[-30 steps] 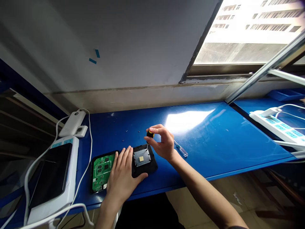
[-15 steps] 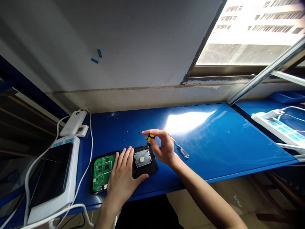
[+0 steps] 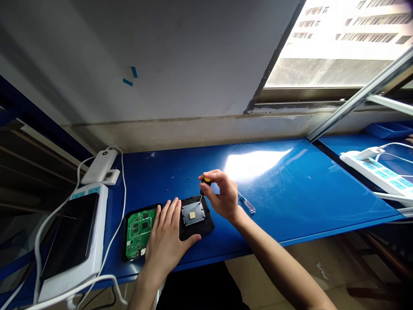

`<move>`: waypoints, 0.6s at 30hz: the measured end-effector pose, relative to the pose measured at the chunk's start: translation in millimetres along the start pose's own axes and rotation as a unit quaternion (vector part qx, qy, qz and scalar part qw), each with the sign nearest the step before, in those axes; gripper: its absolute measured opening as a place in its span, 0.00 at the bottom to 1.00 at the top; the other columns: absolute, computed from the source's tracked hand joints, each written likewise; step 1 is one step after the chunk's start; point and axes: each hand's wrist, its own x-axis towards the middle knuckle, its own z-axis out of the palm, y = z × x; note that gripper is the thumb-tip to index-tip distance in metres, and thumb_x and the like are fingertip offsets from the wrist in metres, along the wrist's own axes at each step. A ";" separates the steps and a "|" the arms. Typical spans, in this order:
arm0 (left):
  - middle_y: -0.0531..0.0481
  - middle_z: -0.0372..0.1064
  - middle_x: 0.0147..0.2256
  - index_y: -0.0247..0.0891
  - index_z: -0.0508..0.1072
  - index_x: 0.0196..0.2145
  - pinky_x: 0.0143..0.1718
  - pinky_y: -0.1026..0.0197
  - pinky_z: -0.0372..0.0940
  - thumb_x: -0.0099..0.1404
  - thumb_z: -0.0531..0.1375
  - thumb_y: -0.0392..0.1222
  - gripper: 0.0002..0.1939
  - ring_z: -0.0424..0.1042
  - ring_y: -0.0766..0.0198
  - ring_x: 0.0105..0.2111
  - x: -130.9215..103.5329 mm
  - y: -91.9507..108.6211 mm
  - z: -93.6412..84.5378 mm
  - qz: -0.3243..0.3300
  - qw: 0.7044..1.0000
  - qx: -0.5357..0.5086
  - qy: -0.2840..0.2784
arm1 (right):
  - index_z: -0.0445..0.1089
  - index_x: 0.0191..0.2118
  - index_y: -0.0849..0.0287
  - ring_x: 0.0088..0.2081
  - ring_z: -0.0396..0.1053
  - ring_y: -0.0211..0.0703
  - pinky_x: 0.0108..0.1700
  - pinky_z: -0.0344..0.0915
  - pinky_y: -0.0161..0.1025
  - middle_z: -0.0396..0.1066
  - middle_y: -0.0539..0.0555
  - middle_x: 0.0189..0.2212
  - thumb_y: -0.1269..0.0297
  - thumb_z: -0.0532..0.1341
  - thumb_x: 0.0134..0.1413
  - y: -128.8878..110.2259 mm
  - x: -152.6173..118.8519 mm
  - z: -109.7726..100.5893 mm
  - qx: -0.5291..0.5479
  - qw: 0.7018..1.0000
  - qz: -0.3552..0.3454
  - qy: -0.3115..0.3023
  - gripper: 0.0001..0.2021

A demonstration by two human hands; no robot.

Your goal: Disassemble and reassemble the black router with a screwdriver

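Observation:
My right hand (image 3: 222, 193) pinches the black-and-yellow handle of a screwdriver (image 3: 206, 180) between thumb and fingers. Its thin shaft points down at the upper right corner of a metal plate (image 3: 190, 220) with a pale square pad, set in a black plastic housing (image 3: 208, 226). Flat across the housing's left edge lies my left hand (image 3: 167, 237), fingers stretched out and thumb spread to the right. Just left of it, partly covered by the fingers, is a green circuit board (image 3: 137, 228) in a black shell. Several small screws (image 3: 172, 177) lie behind the housing.
A second screwdriver (image 3: 247, 203) with a clear handle lies on the blue table (image 3: 290, 206), right of my right hand. At left stand a white power strip (image 3: 97, 232) with a black phone (image 3: 71, 237) on it, white cables (image 3: 121, 185) and a white power bank (image 3: 99, 165).
My right hand has shifted slightly right and turned the screwdriver's handle, with the fingers now curled closer around it. My left hand and the housing stay in place.

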 end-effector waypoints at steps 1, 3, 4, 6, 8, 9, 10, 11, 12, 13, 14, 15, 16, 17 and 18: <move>0.36 0.57 0.69 0.35 0.52 0.70 0.70 0.36 0.49 0.61 0.65 0.63 0.49 0.54 0.42 0.69 0.0 0.2 -0.4 -0.001 1.000 0.002 -0.004 | 0.68 0.48 0.53 0.36 0.76 0.40 0.34 0.75 0.38 0.76 0.53 0.37 0.70 0.64 0.63 0.7 -0.3 0.3 0.001 1.000 0.004 0.001 0.10; 0.36 0.57 0.69 0.34 0.52 0.70 0.70 0.37 0.49 0.61 0.65 0.63 0.49 0.54 0.43 0.70 -0.1 0.6 -1.1 -0.003 1.000 0.005 -0.012 | 0.68 0.48 0.53 0.36 0.76 0.40 0.34 0.75 0.39 0.76 0.53 0.37 0.70 0.65 0.63 2.9 -1.0 0.7 0.003 1.000 0.012 0.002 0.10; 0.36 0.56 0.69 0.34 0.52 0.70 0.70 0.37 0.49 0.62 0.65 0.63 0.49 0.53 0.43 0.70 -0.1 0.8 -1.4 -0.005 1.000 0.005 -0.016 | 0.68 0.48 0.53 0.36 0.76 0.40 0.34 0.75 0.39 0.77 0.53 0.37 0.69 0.65 0.63 4.0 -1.3 0.5 0.004 1.000 0.016 0.002 0.10; 0.36 0.56 0.69 0.34 0.52 0.69 0.70 0.36 0.49 0.62 0.64 0.63 0.49 0.53 0.43 0.70 -0.2 1.0 -1.8 -0.007 1.000 0.003 -0.017 | 0.68 0.48 0.53 0.36 0.77 0.40 0.35 0.76 0.39 0.77 0.53 0.38 0.69 0.64 0.63 5.3 -1.4 -0.9 0.004 1.000 0.022 0.002 0.10; 0.37 0.56 0.69 0.36 0.52 0.70 0.70 0.36 0.48 0.62 0.65 0.63 0.48 0.54 0.43 0.70 -0.1 0.9 -1.7 -0.007 1.000 -0.002 -0.013 | 0.68 0.48 0.52 0.37 0.78 0.40 0.36 0.77 0.39 0.78 0.53 0.39 0.68 0.64 0.65 4.6 -1.0 -3.8 0.003 1.000 0.025 -0.008 0.09; 0.37 0.56 0.69 0.37 0.52 0.70 0.70 0.36 0.49 0.62 0.65 0.63 0.48 0.54 0.43 0.70 0.1 0.8 -1.6 -0.007 1.000 -0.004 -0.011 | 0.68 0.49 0.52 0.39 0.78 0.40 0.38 0.77 0.39 0.78 0.53 0.40 0.68 0.63 0.66 3.5 -0.6 -5.7 0.002 0.999 0.026 -0.023 0.09; 0.38 0.57 0.69 0.37 0.52 0.70 0.70 0.36 0.49 0.62 0.65 0.63 0.48 0.54 0.43 0.70 0.2 0.6 -1.4 -0.006 1.000 -0.005 -0.009 | 0.67 0.50 0.52 0.40 0.79 0.40 0.39 0.78 0.39 0.79 0.53 0.42 0.68 0.61 0.67 2.0 -0.2 -7.7 0.003 0.999 0.027 -0.043 0.09; 0.37 0.57 0.69 0.37 0.52 0.70 0.70 0.36 0.49 0.62 0.65 0.63 0.48 0.54 0.43 0.70 0.3 0.4 -1.1 -0.005 1.000 -0.004 -0.008 | 0.67 0.51 0.51 0.41 0.79 0.40 0.41 0.78 0.39 0.79 0.54 0.44 0.68 0.59 0.68 0.2 0.2 -9.6 0.007 0.997 0.028 -0.066 0.09; 0.37 0.57 0.69 0.36 0.52 0.70 0.70 0.36 0.49 0.62 0.64 0.63 0.48 0.54 0.43 0.70 0.5 0.2 -0.9 -0.004 1.000 -0.003 -0.007 | 0.66 0.53 0.51 0.41 0.79 0.40 0.42 0.78 0.40 0.79 0.55 0.46 0.68 0.57 0.70 -1.5 0.5 -11.1 0.014 0.995 0.030 -0.090 0.10; 0.37 0.57 0.69 0.36 0.53 0.69 0.70 0.36 0.49 0.62 0.64 0.64 0.48 0.54 0.43 0.70 0.6 0.1 -0.7 -0.003 1.000 -0.002 -0.006 | 0.66 0.54 0.51 0.41 0.80 0.39 0.42 0.79 0.39 0.78 0.55 0.48 0.68 0.55 0.71 -3.0 0.7 -12.2 0.022 0.993 0.031 -0.107 0.10; 0.37 0.57 0.69 0.36 0.53 0.69 0.70 0.36 0.49 0.62 0.64 0.64 0.48 0.54 0.43 0.69 0.7 0.0 -0.7 -0.001 1.000 -0.002 -0.005 | 0.65 0.55 0.51 0.41 0.80 0.39 0.42 0.79 0.39 0.78 0.56 0.50 0.68 0.53 0.72 -3.9 0.7 -12.6 0.031 0.992 0.032 -0.118 0.11; 0.37 0.57 0.69 0.36 0.53 0.69 0.70 0.36 0.49 0.62 0.64 0.64 0.48 0.55 0.42 0.69 0.7 0.0 -0.7 0.000 1.000 -0.002 -0.004 | 0.65 0.55 0.51 0.40 0.79 0.38 0.42 0.79 0.39 0.77 0.57 0.52 0.68 0.52 0.73 -4.3 0.5 -12.3 0.043 0.991 0.030 -0.122 0.11; 0.37 0.57 0.69 0.36 0.53 0.69 0.70 0.36 0.50 0.62 0.64 0.64 0.48 0.55 0.42 0.69 0.7 0.0 -0.8 0.002 1.000 -0.002 -0.004 | 0.65 0.55 0.51 0.40 0.79 0.38 0.41 0.79 0.40 0.76 0.57 0.53 0.68 0.50 0.73 -4.1 0.3 -11.3 0.053 0.991 0.027 -0.122 0.12; 0.36 0.57 0.69 0.36 0.54 0.69 0.70 0.36 0.50 0.62 0.64 0.64 0.48 0.55 0.42 0.69 0.6 -0.1 -0.9 0.002 1.000 -0.001 -0.005 | 0.65 0.55 0.51 0.39 0.79 0.37 0.41 0.79 0.40 0.76 0.57 0.53 0.68 0.50 0.73 -3.3 0.0 -9.8 0.061 0.991 0.022 -0.119 0.12; 0.36 0.57 0.69 0.36 0.54 0.69 0.70 0.35 0.50 0.61 0.64 0.64 0.48 0.56 0.42 0.69 0.5 -0.1 -1.1 0.002 1.000 -0.001 -0.006 | 0.64 0.55 0.51 0.39 0.79 0.37 0.40 0.79 0.40 0.75 0.58 0.53 0.69 0.49 0.73 -2.2 -0.1 -8.0 0.065 0.991 0.016 -0.113 0.12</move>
